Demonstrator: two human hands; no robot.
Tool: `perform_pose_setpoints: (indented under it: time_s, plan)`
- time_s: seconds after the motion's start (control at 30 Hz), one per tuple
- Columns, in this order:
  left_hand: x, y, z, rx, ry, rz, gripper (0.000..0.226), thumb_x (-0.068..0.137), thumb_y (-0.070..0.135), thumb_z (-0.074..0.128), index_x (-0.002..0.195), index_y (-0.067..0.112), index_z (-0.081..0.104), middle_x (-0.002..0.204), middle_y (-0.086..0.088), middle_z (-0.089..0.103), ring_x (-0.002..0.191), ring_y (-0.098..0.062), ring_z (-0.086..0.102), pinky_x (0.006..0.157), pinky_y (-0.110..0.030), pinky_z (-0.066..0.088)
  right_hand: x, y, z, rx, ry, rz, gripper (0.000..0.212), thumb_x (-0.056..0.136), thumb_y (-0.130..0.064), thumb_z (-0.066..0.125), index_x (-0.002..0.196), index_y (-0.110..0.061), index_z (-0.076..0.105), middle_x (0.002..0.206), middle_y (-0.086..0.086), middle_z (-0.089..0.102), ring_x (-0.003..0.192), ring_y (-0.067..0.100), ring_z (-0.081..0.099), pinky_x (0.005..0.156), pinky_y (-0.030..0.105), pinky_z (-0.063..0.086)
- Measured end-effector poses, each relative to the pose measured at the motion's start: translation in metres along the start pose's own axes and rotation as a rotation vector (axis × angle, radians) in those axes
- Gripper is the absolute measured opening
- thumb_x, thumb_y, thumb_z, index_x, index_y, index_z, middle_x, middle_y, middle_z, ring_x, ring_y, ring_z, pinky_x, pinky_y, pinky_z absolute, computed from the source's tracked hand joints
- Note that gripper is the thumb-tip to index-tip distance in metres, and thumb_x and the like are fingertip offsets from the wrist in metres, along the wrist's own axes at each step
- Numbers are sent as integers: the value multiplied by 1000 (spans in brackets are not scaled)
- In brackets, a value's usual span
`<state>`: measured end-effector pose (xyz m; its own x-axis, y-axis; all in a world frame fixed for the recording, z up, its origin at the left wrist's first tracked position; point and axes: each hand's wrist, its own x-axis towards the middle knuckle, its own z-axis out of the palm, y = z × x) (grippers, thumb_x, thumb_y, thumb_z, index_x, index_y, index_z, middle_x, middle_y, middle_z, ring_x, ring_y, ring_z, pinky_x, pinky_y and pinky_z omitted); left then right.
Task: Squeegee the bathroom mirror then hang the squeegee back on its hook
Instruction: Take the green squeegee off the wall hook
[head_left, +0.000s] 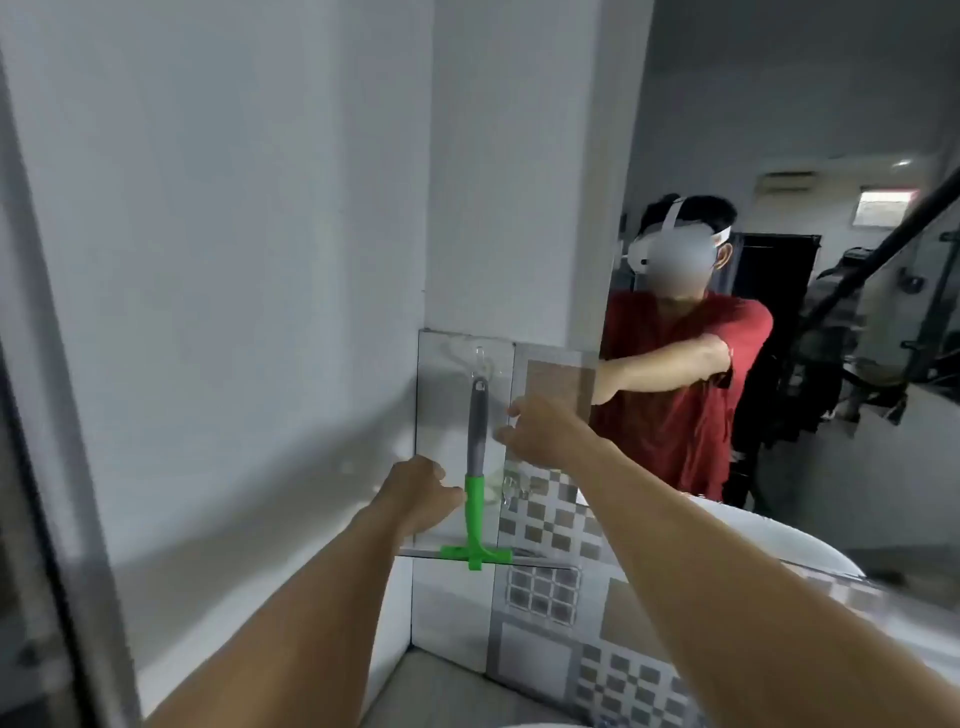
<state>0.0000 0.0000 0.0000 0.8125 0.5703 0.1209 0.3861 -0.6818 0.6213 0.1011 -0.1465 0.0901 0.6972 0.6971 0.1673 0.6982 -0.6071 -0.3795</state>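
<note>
At centre frame, the squeegee (475, 473) is hanging on its hook (479, 364) on the tiled wall (447, 395). We're reaching in: left hand (415, 493) loosely curled beside the green neck, right hand (535, 426) spread, gripping nothing. Whether the mirror (779, 156), right of frame, is wiped, we're unable to judge.

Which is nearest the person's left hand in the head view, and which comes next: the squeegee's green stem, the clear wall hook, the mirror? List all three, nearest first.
From the left hand:
1. Green stem, right beside the fingers, just to their right.
2. Wall hook, higher up on the tile, holding the squeegee's grey handle top.
3. Mirror, far right, beyond the right hand.
</note>
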Motion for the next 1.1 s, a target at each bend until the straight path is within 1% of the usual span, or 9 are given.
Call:
perform_pose_setpoints:
  time_s: [0.1, 0.2, 0.3, 0.47, 0.67, 0.77, 0.87, 0.97, 1.1]
  plan:
    - [12, -9, 19, -58, 4, 10, 37, 80, 35, 69, 62, 11, 47, 62, -3, 43, 59, -19, 37, 56, -33, 28, 16, -4, 24, 123, 37, 57, 51, 98, -35, 59, 140, -7, 50, 133, 13, 62, 115, 31, 62, 93, 40, 50]
    - [18, -10, 37, -148, -7, 26, 24, 80, 30, 75, 74, 9, 67, 67, 0, 63, 63, -19, 54, 56, -28, 40, 28, -5, 48, 230, 72, 85, 43, 97, -26, 58, 135, -9, 54, 126, 14, 67, 107, 32, 65, 88, 41, 54]
    - [22, -14, 49, -240, 12, 49, 14, 84, 22, 77, 85, 9, 74, 73, -1, 68, 60, -7, 57, 47, -12, 39, 36, -5, 55, 286, 116, 82, 30, 93, -17, 56, 121, -8, 62, 110, 15, 72, 96, 33, 67, 82, 45, 58]
    - [18, -15, 61, -358, 36, 35, 9, 79, 23, 83, 84, 19, 77, 78, 2, 76, 72, -12, 71, 59, -18, 51, 31, -3, 55, 326, 126, 93, 29, 95, -15, 56, 122, -7, 61, 107, 13, 73, 90, 29, 68, 71, 38, 57]
    - [7, 0, 46, -382, 90, 44, 9, 81, 23, 81, 85, 22, 73, 80, 6, 73, 75, -11, 67, 59, -14, 43, 25, -12, 40, 434, 128, 81, 29, 96, -12, 58, 125, -8, 61, 108, 13, 74, 92, 27, 72, 66, 27, 55]
    - [0, 12, 32, -361, 124, 67, 13, 79, 26, 83, 87, 21, 74, 80, 7, 73, 71, -5, 65, 57, -13, 40, 19, -19, 25, 465, 160, 75, 31, 94, -14, 59, 125, -9, 61, 107, 13, 74, 94, 29, 72, 79, 41, 61]
    - [-14, 25, 21, -304, 154, 103, 12, 81, 27, 80, 88, 19, 74, 85, 3, 76, 78, -15, 68, 66, -24, 47, 6, -22, 10, 497, 201, 77, 37, 91, -15, 60, 127, -7, 60, 106, 15, 74, 93, 32, 73, 86, 50, 61]
    - [-31, 39, 13, -283, 132, 164, 19, 83, 30, 77, 97, 17, 76, 88, 1, 77, 83, -20, 72, 78, -34, 57, -24, -22, -10, 511, 270, 76, 52, 92, -13, 61, 142, -14, 45, 102, 14, 74, 88, 29, 74, 80, 43, 61]
    - [-52, 70, -2, -202, 94, 266, 17, 89, 26, 73, 103, 16, 75, 92, -2, 76, 81, -21, 68, 76, -31, 54, -66, -10, -44, 447, 402, -22, 85, 93, -5, 63, 157, -21, 11, 107, 19, 70, 93, 32, 70, 86, 47, 58]
